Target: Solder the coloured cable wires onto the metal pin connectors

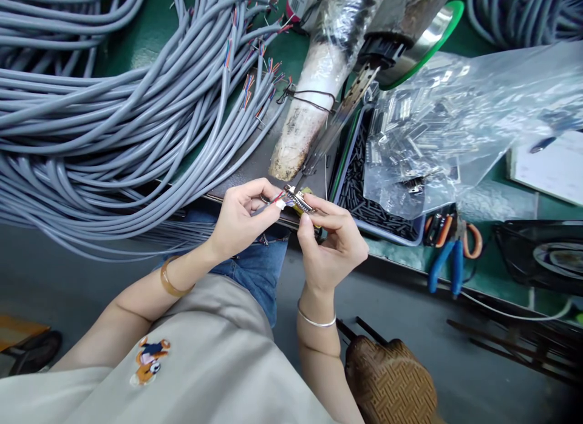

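Note:
At the front edge of the bench, my left hand [248,214] pinches thin coloured wires, one of them red, between thumb and fingertips. My right hand [332,239] grips a small multi-pin cable connector [298,199] with a row of metal pins. The wire ends meet the connector, but whether they are joined to it I cannot tell. Just above sits the thin metal tip of a soldering iron [319,144], pointing down at the connector. Beside it is a thick white tube [298,123] wrapped in clear film. Something yellow lies partly hidden behind the connector.
Grey cables [136,114] with stripped coloured ends are heaped at the left. On the right, a blue tray [412,232] of small black tubes lies partly under a clear bag [410,132] of metal connectors. Pliers [449,260], a small fan [546,257] and a stool [392,381] are farther right.

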The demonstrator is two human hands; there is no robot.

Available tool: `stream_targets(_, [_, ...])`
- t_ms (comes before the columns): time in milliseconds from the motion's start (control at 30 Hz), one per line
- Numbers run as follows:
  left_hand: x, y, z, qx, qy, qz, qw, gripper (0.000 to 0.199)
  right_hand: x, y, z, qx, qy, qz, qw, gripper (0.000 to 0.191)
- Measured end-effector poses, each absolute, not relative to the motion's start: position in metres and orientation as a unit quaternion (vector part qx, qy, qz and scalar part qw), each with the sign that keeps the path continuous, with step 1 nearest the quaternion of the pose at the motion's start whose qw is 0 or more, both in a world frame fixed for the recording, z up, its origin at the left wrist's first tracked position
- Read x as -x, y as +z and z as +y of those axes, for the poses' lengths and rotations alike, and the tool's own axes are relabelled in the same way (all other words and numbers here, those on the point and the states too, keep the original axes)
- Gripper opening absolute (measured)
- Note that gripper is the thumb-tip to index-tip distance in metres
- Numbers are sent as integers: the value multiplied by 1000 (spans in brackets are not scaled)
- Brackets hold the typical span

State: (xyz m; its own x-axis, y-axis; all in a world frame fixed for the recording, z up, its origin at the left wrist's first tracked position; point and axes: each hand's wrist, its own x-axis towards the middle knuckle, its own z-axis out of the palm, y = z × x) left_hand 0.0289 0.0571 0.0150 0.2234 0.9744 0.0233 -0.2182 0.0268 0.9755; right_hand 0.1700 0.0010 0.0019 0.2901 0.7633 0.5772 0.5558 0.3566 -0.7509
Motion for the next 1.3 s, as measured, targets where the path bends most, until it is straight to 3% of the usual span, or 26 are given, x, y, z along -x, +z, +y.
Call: stream_targets(1300, [-26,18,58,-510,501,393,579,7,-168,10,7,541,48,-629,557,13])
